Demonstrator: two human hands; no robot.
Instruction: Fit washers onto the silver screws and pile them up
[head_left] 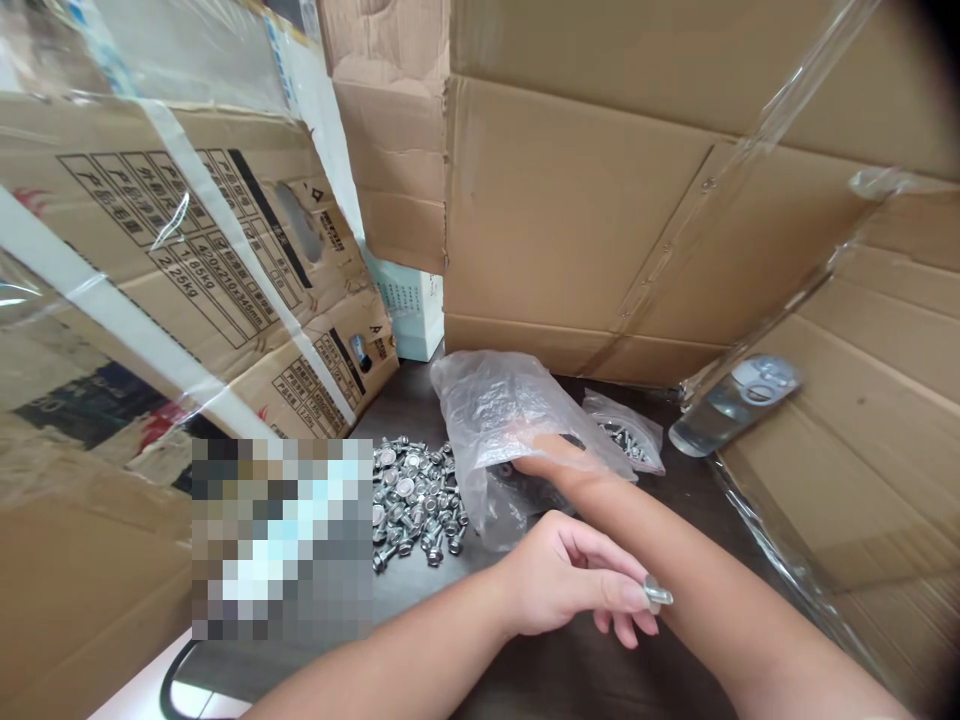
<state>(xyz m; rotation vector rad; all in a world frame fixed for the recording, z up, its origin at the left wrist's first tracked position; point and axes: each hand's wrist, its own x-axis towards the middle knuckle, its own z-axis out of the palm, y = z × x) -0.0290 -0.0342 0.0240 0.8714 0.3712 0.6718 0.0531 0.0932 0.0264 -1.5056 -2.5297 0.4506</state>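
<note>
My left hand is closed, with a small silver bolt pinched between thumb and forefinger. It hovers over the dark table, in front of my right forearm. My right hand reaches into a crumpled clear plastic bag; the cloudy plastic hides its fingers. Small ring-like metal parts show dimly at the bag's mouth. Left of the bag lies a loose pile of silver flange-head bolts. To its right, a smaller zip bag holds small metal screws.
A clear bottle leans against the cardboard wall at right. Tall cardboard closes off the back, and a taped, printed carton stands at left. A pale blue box sits behind. Part of the left side is pixelated.
</note>
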